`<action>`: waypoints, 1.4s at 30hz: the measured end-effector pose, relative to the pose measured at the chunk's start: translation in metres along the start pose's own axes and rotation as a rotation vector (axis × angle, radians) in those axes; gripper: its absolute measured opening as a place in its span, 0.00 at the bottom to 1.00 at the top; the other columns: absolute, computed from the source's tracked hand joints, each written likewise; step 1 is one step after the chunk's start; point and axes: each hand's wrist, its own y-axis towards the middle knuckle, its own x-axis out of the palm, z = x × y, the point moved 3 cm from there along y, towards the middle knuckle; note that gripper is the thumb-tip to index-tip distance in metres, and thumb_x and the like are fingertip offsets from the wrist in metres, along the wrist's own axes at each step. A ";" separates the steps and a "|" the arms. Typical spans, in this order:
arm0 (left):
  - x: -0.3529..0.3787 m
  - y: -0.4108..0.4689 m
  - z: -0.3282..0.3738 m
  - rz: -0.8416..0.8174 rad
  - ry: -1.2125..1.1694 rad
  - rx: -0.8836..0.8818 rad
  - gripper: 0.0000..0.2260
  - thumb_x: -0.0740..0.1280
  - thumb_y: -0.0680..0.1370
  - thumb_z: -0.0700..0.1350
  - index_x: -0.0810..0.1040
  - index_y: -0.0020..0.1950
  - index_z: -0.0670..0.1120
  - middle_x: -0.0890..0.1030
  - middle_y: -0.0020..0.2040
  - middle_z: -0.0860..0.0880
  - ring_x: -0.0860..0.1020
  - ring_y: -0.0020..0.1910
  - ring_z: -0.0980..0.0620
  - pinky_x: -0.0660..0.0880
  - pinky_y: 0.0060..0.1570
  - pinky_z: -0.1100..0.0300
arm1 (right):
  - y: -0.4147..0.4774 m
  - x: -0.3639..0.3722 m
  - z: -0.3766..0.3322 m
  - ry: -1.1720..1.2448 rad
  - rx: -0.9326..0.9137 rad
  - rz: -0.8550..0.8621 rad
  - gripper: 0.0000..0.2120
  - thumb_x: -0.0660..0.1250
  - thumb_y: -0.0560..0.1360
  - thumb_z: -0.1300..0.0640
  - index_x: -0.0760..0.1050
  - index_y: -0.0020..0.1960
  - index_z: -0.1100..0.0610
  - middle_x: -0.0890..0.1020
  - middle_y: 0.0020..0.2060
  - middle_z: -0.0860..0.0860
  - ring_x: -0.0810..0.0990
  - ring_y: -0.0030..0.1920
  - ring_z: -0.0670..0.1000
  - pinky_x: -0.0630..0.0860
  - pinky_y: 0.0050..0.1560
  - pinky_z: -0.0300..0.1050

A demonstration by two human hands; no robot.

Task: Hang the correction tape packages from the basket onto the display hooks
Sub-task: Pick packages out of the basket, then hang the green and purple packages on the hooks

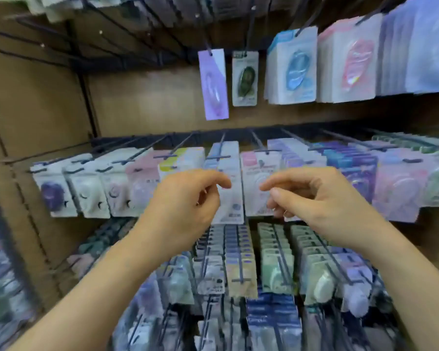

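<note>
- Left hand [185, 198] raised in front of the middle row, fingers loosely curled, thumb and forefinger tips close together, nothing visible between them.
- Right hand [322, 201] level with it and just apart, forefinger reaching toward the left hand, other fingers softly bent, likewise holding nothing visible.
- Bare forearms rising from the lower corners of the view.
- Correction tape packages [228, 160] hung in tight rows: flat rectangular cards, each with a glossy clear blister bulging over a rounded dispenser.
- Middle row directly behind both hands, cards in white, pale pink, yellow-topped, lilac and deep blue; a tall white card between the fingertips of the two hands, whether touched or not impossible to tell through the blur.
- Display hooks [257, 141]: thin dark metal rods slanting forward out of a dark rail, passing through the slot at each card's top.
- Upper row: a long narrow lilac card [213, 84] hanging alone and tilted; beside it a small white card with a dark green dispenser [245, 78]; then thick stacks with a blue blister [293, 69] and a pink blister [347, 62].
- Several bare hooks [48, 50] at upper left.
- Lower rows [238, 262] below the hands, packed with cards in beige, mint green, grey and navy, seen edge-on from above.
- Back panel [150, 97] of smooth, matte brown board.
</note>
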 end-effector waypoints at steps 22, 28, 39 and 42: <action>-0.142 -0.646 -0.127 -0.555 0.472 -1.282 0.14 0.68 0.73 0.44 0.81 0.58 0.49 0.80 0.55 0.45 0.78 0.55 0.39 0.79 0.46 0.48 | -0.227 0.521 0.006 -0.774 -0.423 -1.258 0.20 0.60 0.78 0.56 0.66 0.70 0.50 0.71 0.60 0.53 0.72 0.62 0.57 0.74 0.51 0.50; -0.117 -0.764 -0.151 -0.871 0.568 -1.378 0.23 0.78 0.59 0.41 0.82 0.54 0.47 0.80 0.47 0.44 0.81 0.46 0.40 0.78 0.35 0.50 | -0.283 0.636 0.060 -0.769 -0.423 -1.410 0.21 0.58 0.78 0.56 0.63 0.71 0.49 0.70 0.62 0.52 0.71 0.65 0.56 0.66 0.46 0.44; 0.030 -0.937 -0.279 -1.077 0.282 -1.532 0.21 0.63 0.77 0.42 0.69 0.70 0.47 0.71 0.67 0.45 0.69 0.67 0.42 0.72 0.58 0.49 | -0.401 0.853 0.234 -0.715 -0.074 -1.538 0.28 0.58 0.79 0.43 0.58 0.77 0.48 0.67 0.70 0.54 0.67 0.69 0.58 0.76 0.59 0.56; 0.092 -0.988 -0.323 -1.122 0.193 -1.559 0.23 0.63 0.78 0.43 0.64 0.73 0.46 0.66 0.69 0.44 0.65 0.68 0.42 0.73 0.56 0.49 | -0.448 0.907 0.293 -0.737 0.037 -1.579 0.33 0.60 0.78 0.40 0.52 0.78 0.46 0.60 0.74 0.56 0.61 0.72 0.59 0.72 0.63 0.58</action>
